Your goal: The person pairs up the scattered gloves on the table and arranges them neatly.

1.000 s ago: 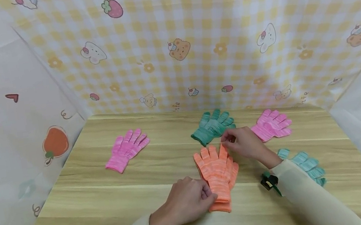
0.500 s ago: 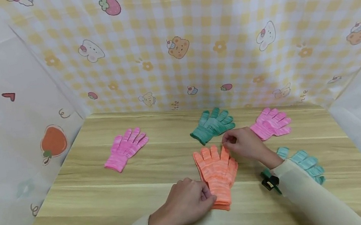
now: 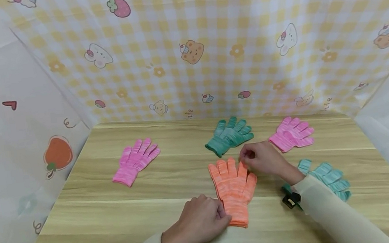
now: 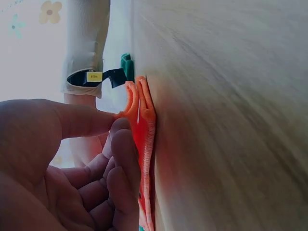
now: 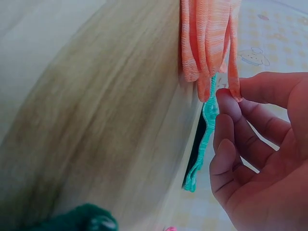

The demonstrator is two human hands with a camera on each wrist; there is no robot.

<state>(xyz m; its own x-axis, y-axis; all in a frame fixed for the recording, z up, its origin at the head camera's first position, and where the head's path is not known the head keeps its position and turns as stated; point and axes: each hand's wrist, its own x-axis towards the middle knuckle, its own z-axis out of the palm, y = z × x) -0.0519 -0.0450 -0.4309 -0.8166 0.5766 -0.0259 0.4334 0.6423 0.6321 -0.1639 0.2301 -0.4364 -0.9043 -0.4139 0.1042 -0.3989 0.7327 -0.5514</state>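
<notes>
Two orange knit gloves lie stacked near the middle of the table, the upper glove almost covering the lower one. My left hand pinches the upper glove's cuff between thumb and index finger. In the left wrist view that cuff stands slightly apart from the lower glove. At the far end, my right hand pinches one fingertip of the upper glove between thumb and index finger. Behind the pair lies a dark green glove.
Pink gloves lie at the left and back right. A light teal glove is partly hidden under my right sleeve. Something dark green shows by the right wrist strap. A checked cloth hangs behind the table.
The upper orange glove has shifted slightly toward me and lined up with the lower one, whose thumb and cuff show less. Both hands have moved slightly and keep their pinches.
</notes>
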